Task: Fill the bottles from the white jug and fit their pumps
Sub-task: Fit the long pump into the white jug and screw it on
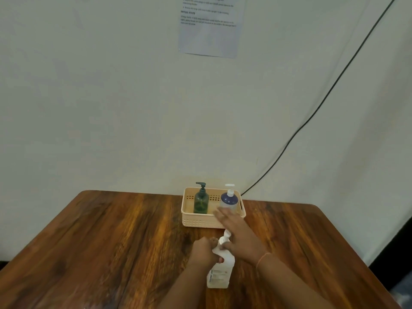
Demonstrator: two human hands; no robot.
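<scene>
Head view: the left hand (201, 250) holds the white bottle (220, 270) by its neck, standing on the table (111, 241). The right hand (239, 236) is spread wide, thumb at the bottle's pump (225, 236). Green bottle (201, 202) & blue bottle (228, 200) stand in the basket (198, 219) w/ pumps on.

1. Plain indoor room set up as a staged work station, not a lived-in kitchen; bare pale wall (89, 97) at 12 o'clock.
2. Printed instruction sheet (210, 25) taped high at 12 o'clock; heading "INITIAL STATE" legible.
3. Wooden table (100, 241) against wall; loose black cable (312, 117) running toward 2 o'clock.
</scene>
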